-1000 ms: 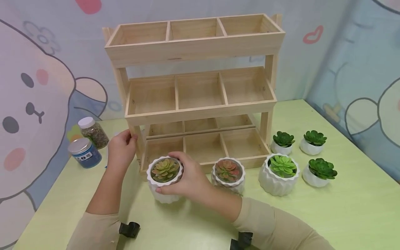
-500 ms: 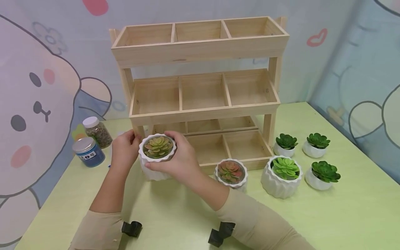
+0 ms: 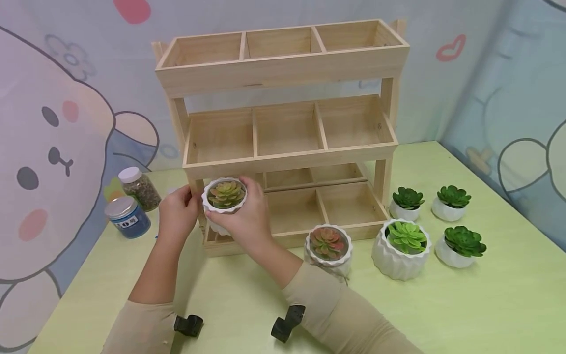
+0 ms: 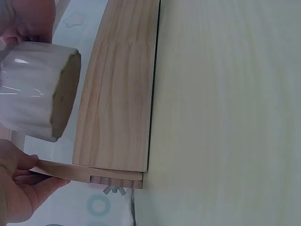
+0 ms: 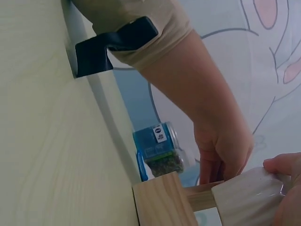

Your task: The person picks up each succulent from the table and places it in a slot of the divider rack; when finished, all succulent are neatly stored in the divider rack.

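Item: wht. pot, ribbed glossy sides, scalloped rim, matte tan base; grn. succulent w/ reddish tips in its mouth. Loc.: left of ctr. in head view, overlapping left end of btm. tray; base clear of wood in L wrist view. Grip: R hand grasps pot from its right side, thumb across near face, fingers at far rim. L hand pinches rack upright, just left of pot.
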`<state>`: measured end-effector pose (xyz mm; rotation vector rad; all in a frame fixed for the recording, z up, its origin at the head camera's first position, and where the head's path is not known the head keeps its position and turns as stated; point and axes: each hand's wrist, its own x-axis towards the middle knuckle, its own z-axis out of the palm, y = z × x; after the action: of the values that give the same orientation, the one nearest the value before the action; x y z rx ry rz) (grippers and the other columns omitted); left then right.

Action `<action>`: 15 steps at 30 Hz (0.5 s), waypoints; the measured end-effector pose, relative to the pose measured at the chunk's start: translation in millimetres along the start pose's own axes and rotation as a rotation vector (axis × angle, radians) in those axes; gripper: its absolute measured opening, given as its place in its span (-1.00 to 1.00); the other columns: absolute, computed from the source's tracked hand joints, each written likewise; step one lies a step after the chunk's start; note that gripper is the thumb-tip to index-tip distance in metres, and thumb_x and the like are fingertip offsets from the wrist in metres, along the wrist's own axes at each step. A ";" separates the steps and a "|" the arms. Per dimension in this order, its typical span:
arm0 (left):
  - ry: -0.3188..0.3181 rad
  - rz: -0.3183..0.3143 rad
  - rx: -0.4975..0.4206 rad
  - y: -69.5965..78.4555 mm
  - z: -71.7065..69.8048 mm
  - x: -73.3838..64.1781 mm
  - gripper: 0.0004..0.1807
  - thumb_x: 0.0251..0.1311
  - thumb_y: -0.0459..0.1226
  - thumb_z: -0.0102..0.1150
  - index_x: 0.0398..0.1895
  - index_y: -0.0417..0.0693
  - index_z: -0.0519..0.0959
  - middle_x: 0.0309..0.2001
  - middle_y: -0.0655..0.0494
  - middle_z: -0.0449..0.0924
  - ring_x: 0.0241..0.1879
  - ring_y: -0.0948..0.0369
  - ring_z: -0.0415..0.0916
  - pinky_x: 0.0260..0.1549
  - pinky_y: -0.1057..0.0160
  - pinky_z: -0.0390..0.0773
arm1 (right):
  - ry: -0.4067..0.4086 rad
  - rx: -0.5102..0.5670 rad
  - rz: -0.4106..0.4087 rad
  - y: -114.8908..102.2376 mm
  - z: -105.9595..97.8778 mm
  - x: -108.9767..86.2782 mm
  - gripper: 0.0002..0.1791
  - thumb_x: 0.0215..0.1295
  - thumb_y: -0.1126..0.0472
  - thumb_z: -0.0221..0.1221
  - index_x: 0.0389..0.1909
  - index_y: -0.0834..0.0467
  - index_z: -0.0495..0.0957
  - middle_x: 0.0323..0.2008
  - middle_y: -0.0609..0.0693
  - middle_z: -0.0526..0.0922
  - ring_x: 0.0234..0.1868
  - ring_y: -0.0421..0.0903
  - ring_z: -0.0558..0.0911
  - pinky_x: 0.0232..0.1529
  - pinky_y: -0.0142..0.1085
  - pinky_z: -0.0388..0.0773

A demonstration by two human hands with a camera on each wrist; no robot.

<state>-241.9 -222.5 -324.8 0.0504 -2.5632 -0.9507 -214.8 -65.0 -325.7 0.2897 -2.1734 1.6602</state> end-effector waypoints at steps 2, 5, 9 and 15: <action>0.003 0.003 0.001 -0.3 0.3 -0.4 -0.67 0.34 -0.32 -0.02 0.06 -0.37 0.51 -0.08 -0.29 0.58 -0.09 -0.12 0.56 -0.15 -0.03 0.58 | 0.011 -0.020 -0.009 3.5 2.7 1.3 -0.04 -0.34 0.06 0.56 0.19 0.17 0.34 0.06 -0.04 0.45 0.05 -0.10 0.42 0.04 -0.16 0.42; 0.010 0.010 -0.001 -0.3 0.7 -0.6 -0.67 0.33 -0.33 -0.02 0.05 -0.38 0.52 -0.08 -0.30 0.58 -0.09 -0.13 0.56 -0.15 -0.03 0.58 | 0.018 -0.043 -0.018 8.6 6.0 1.9 -0.04 -0.34 0.06 0.56 0.18 0.20 0.34 0.04 0.00 0.45 0.05 -0.08 0.42 0.04 -0.15 0.43; 0.017 0.013 -0.009 -0.2 1.6 -0.2 -0.68 0.32 -0.34 -0.01 0.04 -0.39 0.52 -0.08 -0.30 0.58 -0.11 -0.14 0.57 -0.17 -0.03 0.59 | 0.014 -0.066 0.002 16.4 10.0 2.5 -0.06 -0.32 0.06 0.55 0.17 0.21 0.34 0.03 0.02 0.45 0.05 -0.07 0.41 0.03 -0.15 0.44; 0.009 0.005 -0.019 0.6 1.7 -0.6 -0.66 0.33 -0.35 -0.02 0.07 -0.40 0.49 -0.06 -0.32 0.56 -0.09 -0.17 0.55 -0.16 -0.04 0.58 | 0.005 -0.088 0.043 28.1 14.8 3.1 -0.04 -0.31 0.09 0.55 0.18 0.24 0.31 0.05 0.06 0.44 0.07 -0.02 0.42 0.07 -0.14 0.43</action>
<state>-241.9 -220.8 -325.8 0.0434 -2.5442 -0.9712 -231.3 -71.1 -352.4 0.2157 -2.2567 1.5806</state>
